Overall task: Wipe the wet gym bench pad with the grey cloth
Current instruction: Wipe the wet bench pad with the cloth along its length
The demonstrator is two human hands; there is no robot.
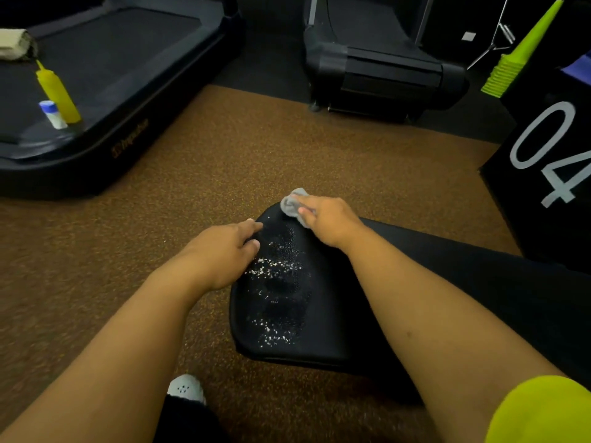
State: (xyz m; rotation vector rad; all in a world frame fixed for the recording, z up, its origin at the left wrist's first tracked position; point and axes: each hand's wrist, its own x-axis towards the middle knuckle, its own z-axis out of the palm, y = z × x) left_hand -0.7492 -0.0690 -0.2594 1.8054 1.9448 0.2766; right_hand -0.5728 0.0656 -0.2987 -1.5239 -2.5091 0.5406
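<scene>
The right hand [326, 223] covers most of the grey cloth [291, 203], so only a bunched end shows past the fingers. The right forearm hides the right side of the bench pad [281, 302]. The fingertips of the left hand [224, 251] curl out of sight over the pad's left edge. The black box [550, 174] marked 04 is cut off by the right edge. The label on the small white bottle [53, 114] is too blurred to read. The folded towel [14, 43] runs off the left edge.
</scene>
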